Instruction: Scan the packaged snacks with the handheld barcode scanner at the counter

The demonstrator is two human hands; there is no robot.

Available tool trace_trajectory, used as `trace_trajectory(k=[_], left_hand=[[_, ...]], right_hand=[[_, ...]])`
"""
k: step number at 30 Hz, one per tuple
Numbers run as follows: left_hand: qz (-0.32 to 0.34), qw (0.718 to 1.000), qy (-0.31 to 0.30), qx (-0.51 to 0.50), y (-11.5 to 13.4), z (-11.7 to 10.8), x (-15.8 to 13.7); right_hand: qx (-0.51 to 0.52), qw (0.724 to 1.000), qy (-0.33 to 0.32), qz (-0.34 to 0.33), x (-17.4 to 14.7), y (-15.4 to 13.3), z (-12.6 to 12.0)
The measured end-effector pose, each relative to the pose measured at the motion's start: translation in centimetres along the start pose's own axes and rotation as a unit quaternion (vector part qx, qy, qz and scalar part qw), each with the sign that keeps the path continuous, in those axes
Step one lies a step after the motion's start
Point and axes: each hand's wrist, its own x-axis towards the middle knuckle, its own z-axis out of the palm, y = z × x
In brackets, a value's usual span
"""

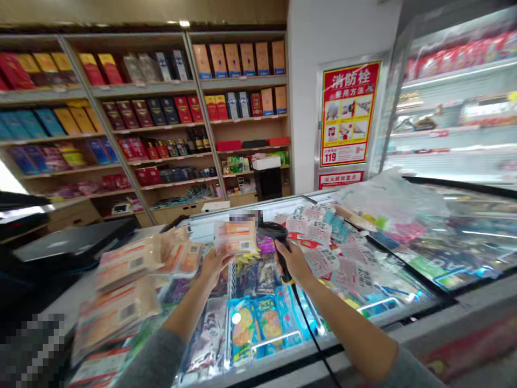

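My left hand (216,265) grips the lower left corner of a clear plastic food packet (237,236) with an orange label and a barcode, held up above the freezer. In my right hand (294,263) is a black barcode scanner (283,242), its head turned toward the packet and just right of it. The scanner's cord (309,318) hangs down toward the front. Similar packets (125,312) with barcodes lie piled left of my left hand. Red-and-white packets (323,231) lie to the right of the scanner.
A glass-topped chest freezer (278,350) holds blue bags (256,323) and other frozen goods. A crumpled clear plastic bag (391,199) lies on its right part. Dark counter equipment (76,237) stands at left. Shelves of boxes (157,110) and a red poster (349,113) are behind.
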Motion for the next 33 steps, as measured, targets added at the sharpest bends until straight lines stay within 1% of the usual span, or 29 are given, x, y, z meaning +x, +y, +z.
trace_trajectory(k=[2, 4, 6, 8, 10, 12, 16, 20, 22, 27, 33], left_hand=[[0.037, 0.998, 0.037, -0.02, -0.2, -2.2, 0.1], [0.069, 0.995, 0.061, -0.034, -0.5, -3.7, 0.4], [0.095, 0.992, 0.066, -0.04, -1.1, -4.5, 0.7], [0.115, 0.99, 0.074, -0.046, -1.7, -4.6, 1.2], [0.127, 0.988, 0.074, -0.055, -2.2, -4.5, 1.5], [0.131, 0.987, 0.068, -0.064, -2.4, -4.3, 1.6], [0.129, 0.987, 0.061, -0.075, -2.5, -4.4, 1.6], [0.133, 0.987, 0.057, -0.072, -2.7, -4.6, 1.5], [0.133, 0.987, 0.057, -0.071, -2.7, -4.7, 1.5], [0.138, 0.987, 0.055, -0.068, -2.7, -4.6, 1.4], [0.15, 0.986, 0.043, -0.062, -2.7, -4.8, 1.5]], right_hand=[[-0.006, 1.0, -0.024, 0.01, 0.8, 0.8, 3.3], [-0.012, 0.999, -0.044, 0.022, 1.4, 1.6, 6.0], [-0.017, 0.997, -0.06, 0.039, 1.7, 2.2, 7.8], [-0.019, 0.996, -0.064, 0.055, 1.8, 2.7, 8.6], [-0.019, 0.996, -0.061, 0.068, 1.5, 3.1, 8.5], [-0.02, 0.994, -0.065, 0.083, 1.0, 3.3, 8.0], [-0.024, 0.988, -0.096, 0.117, 0.0, 3.2, 6.7], [-0.068, 0.984, -0.13, 0.099, -0.3, 2.8, 6.2], [-0.073, 0.984, -0.137, 0.092, -0.4, 2.7, 6.2], [-0.06, 0.985, -0.132, 0.091, -0.5, 2.5, 6.5], [-0.068, 0.985, -0.132, 0.086, -0.6, 2.7, 6.7]])
